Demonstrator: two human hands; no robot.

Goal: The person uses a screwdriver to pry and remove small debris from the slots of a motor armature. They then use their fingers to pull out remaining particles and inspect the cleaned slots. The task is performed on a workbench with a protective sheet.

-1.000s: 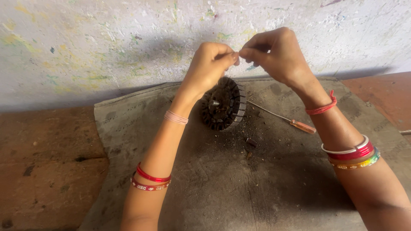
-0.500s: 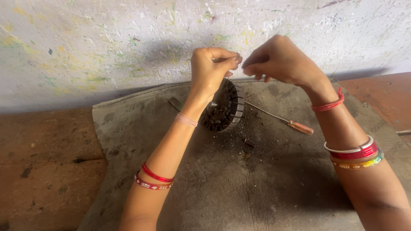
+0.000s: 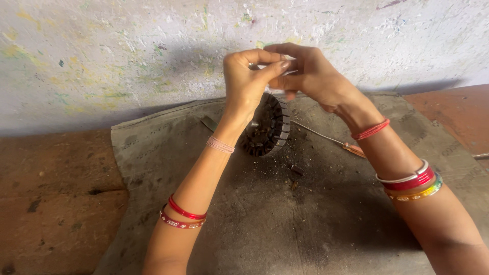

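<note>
My left hand (image 3: 248, 76) and my right hand (image 3: 311, 71) are raised together in front of the wall, fingertips meeting. They pinch a small pale piece (image 3: 289, 72) between them, most of it hidden by the fingers. Just below the hands a round black motor stator (image 3: 267, 130) with a slotted metal rim stands tilted on a grey mat (image 3: 254, 224). Neither hand touches the stator. Both forearms wear red bangles.
A screwdriver (image 3: 351, 149) with an orange handle lies on the mat behind my right wrist. A small dark bit (image 3: 296, 170) and crumbs lie in front of the stator. A flat metal strip (image 3: 209, 123) lies to its left. Red-brown floor (image 3: 51, 203) surrounds the mat, and a stained wall (image 3: 127, 51) is behind.
Both hands have risen off the stator and stayed pinched together, shifting slightly left. The stator is now more exposed and has not moved.
</note>
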